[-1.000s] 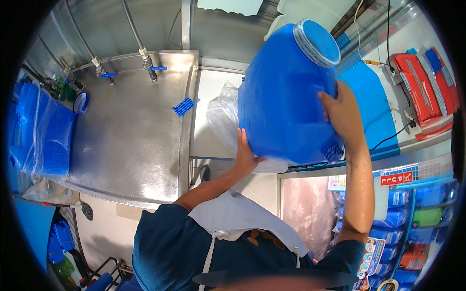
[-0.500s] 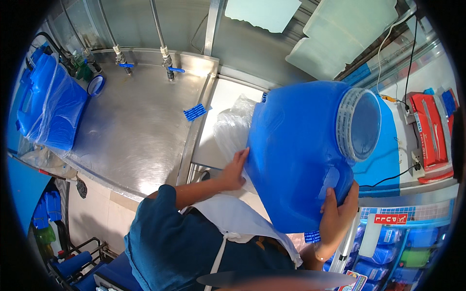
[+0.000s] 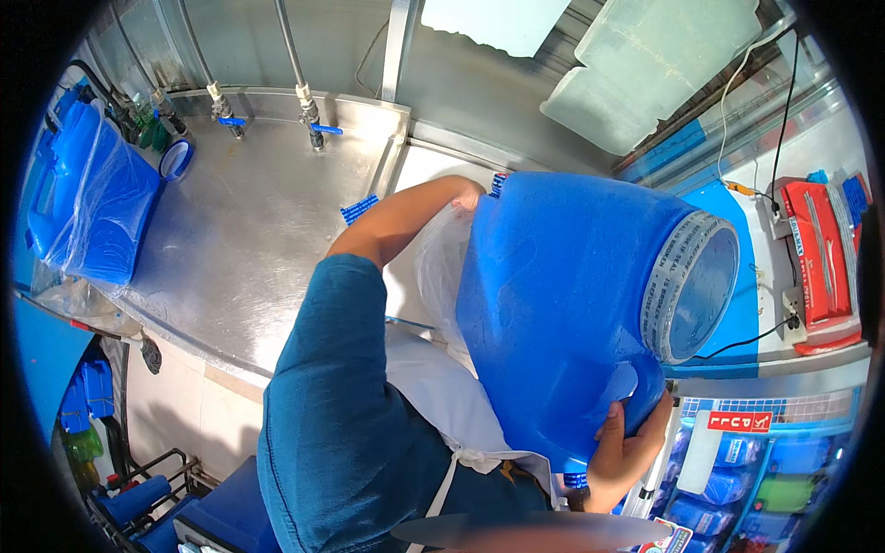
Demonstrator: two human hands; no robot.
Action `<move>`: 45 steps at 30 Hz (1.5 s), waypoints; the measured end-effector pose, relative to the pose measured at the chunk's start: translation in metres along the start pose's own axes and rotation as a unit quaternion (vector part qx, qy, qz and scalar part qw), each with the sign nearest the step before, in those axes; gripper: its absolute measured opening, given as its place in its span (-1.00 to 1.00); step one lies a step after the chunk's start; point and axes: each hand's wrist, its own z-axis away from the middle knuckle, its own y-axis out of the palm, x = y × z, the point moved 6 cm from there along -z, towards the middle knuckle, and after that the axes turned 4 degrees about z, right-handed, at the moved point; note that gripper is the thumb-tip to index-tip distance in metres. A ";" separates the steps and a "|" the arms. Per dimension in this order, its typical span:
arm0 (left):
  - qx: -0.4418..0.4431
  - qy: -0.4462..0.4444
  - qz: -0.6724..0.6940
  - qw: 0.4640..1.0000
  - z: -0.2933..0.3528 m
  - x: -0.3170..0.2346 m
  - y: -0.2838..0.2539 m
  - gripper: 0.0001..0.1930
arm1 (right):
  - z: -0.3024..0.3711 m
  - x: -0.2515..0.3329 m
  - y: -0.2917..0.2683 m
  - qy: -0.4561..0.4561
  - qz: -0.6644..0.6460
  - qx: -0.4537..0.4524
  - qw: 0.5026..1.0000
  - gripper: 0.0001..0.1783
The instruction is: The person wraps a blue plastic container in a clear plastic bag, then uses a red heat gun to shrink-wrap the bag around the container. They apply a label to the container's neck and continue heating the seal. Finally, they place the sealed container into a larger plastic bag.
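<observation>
A large blue water jug (image 3: 553, 304) lies tilted on its side before me. Its wide round cap (image 3: 705, 286), wrapped in a clear printed seal, faces right. My right hand (image 3: 627, 452) is closed round the jug's handle at the lower right. My left hand (image 3: 468, 194) reaches to the far left corner of the jug, beside a small blue printed band (image 3: 498, 184); its fingers are mostly hidden. A crumpled clear plastic bag (image 3: 438, 267) hangs between my left forearm and the jug.
A steel sink counter (image 3: 249, 212) with blue-handled taps (image 3: 313, 129) is at the left. Another blue jug (image 3: 101, 194) in clear plastic and a round blue-rimmed lid (image 3: 176, 160) stand on it. Red packages (image 3: 816, 258) and cables lie at the right, above shelves of blue containers (image 3: 728, 484).
My left hand has moved from the jug's near left side up to its far left corner. The jug has shifted slightly toward me, with my right hand still on its handle.
</observation>
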 end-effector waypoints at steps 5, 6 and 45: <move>-0.014 -0.088 0.408 0.909 0.002 -0.001 -0.022 -0.83 | 0.007 -0.013 -0.003 0.024 -0.016 0.010 1.000 -0.48; 0.039 -0.062 0.474 0.877 0.008 -0.012 -0.024 -0.84 | 0.008 -0.017 -0.003 0.042 -0.005 0.005 0.999 -0.48; -0.480 0.095 0.535 0.689 0.134 -0.018 -0.151 -0.75 | -0.180 0.083 0.095 -0.129 0.057 0.205 0.969 -0.72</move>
